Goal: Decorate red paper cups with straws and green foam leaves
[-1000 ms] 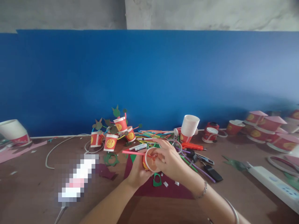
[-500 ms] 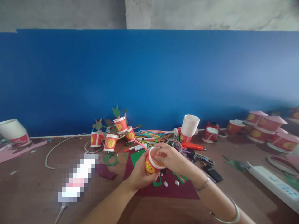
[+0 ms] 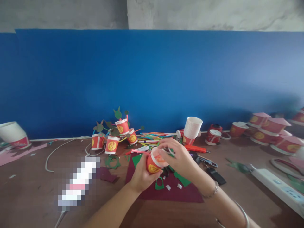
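My left hand (image 3: 142,177) is wrapped round a red and white paper cup (image 3: 154,165) with a yellow emblem, its mouth tilted up to the right. A pink bendy straw (image 3: 140,152) sticks out through the cup's left side. Over the cup's mouth is my right hand (image 3: 174,154), fingers bent and apart, the tips by the rim; I see nothing held in them. Orange-pink shapes show inside the cup, too blurred to name. Below lies dark red paper (image 3: 175,196) with green paper scraps (image 3: 159,183) on it.
Decorated cups (image 3: 112,145) with green paper heads and straw arms stand at the back left. Loose straws (image 3: 152,136), a cup stack (image 3: 193,128), an orange utility knife (image 3: 196,148) and a black key fob (image 3: 216,175) lie beyond my hands. A power strip (image 3: 280,186) is at right.
My right hand has drawn its fingers up from inside the cup to the rim, and they have spread. The cup has tilted, and its straw now points more level to the left.
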